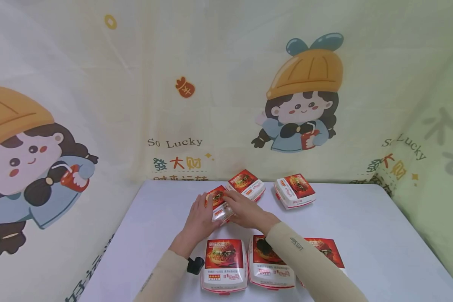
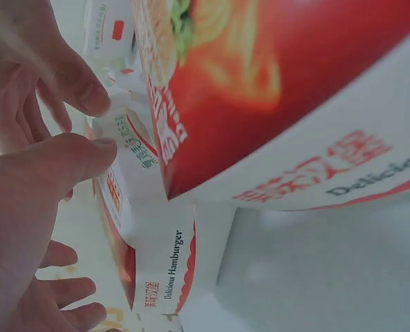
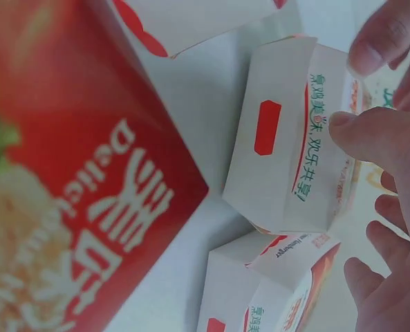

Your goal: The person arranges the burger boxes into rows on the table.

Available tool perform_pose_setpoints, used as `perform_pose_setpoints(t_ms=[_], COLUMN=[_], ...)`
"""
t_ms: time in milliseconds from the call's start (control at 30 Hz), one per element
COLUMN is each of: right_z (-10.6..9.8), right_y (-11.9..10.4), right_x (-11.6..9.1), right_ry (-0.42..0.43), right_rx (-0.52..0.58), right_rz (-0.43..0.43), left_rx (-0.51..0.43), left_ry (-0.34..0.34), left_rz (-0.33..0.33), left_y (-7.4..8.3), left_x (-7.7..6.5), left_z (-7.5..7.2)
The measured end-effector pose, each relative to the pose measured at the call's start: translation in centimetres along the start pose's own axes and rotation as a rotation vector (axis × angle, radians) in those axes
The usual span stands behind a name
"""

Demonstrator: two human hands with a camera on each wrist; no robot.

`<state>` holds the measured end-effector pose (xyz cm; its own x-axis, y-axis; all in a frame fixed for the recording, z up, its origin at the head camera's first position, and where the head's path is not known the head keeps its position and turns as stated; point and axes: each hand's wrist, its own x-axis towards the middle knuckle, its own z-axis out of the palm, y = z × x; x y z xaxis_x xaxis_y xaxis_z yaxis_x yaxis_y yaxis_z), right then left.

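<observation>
Both hands are at a red-and-white paper hamburger box (image 1: 219, 211) on the table, a burger picture on its lid. My left hand (image 1: 201, 216) is at its left side, with the thumb (image 2: 87, 155) over the box's near upper edge and the other fingers spread apart. From the right, my right hand (image 1: 245, 211) reaches over the lid. Its thumb (image 3: 364, 131) lies at the upper edge of the front panel (image 3: 277, 138), and its fingers are loosely extended. A second hamburger box (image 1: 246, 184) sits close behind, to the right.
Another hamburger box (image 1: 295, 191) stands turned at the back right. Along the front are three more: a left box (image 1: 224, 266), a middle box (image 1: 269, 272) and a right box (image 1: 330, 251), the last two partly under the right sleeve. A printed curtain (image 1: 226, 126) hangs behind the white table (image 1: 362, 226).
</observation>
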<state>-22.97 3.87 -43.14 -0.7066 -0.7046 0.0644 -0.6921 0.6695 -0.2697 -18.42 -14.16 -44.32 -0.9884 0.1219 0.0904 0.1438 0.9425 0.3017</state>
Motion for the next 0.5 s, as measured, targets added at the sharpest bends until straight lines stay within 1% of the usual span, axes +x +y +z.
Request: perform_pose_setpoints(t_ms=[133,300,500], right_z=[0.3,0.4,0.7], right_y=[0.1,0.2,0.2], right_x=[0.5,0.9,1.0], right_ry=[-0.016,-0.046,-0.078], right_rx=[-0.032,-0.015,0.008], right_rz=[-0.02,0.018,0.055], left_rx=[-0.003,-0.009,-0.017], left_ry=[-0.019,-0.066,-0.093], left_rz=[-0.008,-0.051,-0.074], left_y=[0.0,-0.1,-0.4], left_x=[0.5,1.2,1.7], left_z=[0.1,0.3,0.8])
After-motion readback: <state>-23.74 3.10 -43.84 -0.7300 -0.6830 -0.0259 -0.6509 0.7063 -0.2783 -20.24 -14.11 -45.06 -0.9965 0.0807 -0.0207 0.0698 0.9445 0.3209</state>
